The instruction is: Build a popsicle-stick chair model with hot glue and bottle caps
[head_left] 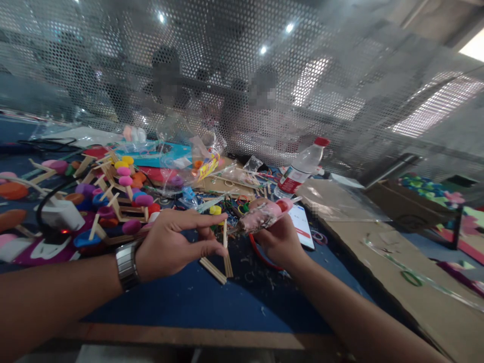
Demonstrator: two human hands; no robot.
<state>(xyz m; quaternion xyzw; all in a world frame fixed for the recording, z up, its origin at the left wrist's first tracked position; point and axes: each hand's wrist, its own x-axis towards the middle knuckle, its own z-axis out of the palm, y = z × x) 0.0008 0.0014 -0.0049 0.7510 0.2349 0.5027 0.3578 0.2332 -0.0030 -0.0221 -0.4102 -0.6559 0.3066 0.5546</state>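
Note:
My left hand (pixel 166 244), with a metal watch at its wrist, pinches a thin wooden stick (pixel 226 237) upright between thumb and fingers. Below it, more pale sticks (pixel 213 270) lie at an angle on the blue table; I cannot tell whether they are joined to the held one. My right hand (pixel 282 242) is wrapped round a pink glue gun (pixel 260 218) smeared with grey residue. The gun's nozzle points left, close to the held stick, and its red cord hangs below the hand.
Small wooden stick frames (pixel 130 212) with colourful caps crowd the left, beside a purple power strip (pixel 56 249) with a white charger (pixel 62 214). Behind stand a water bottle (pixel 300 169) and a lit phone (pixel 302 227). Cardboard (pixel 389 272) lies at right; a perforated screen (pixel 227 101) rises behind.

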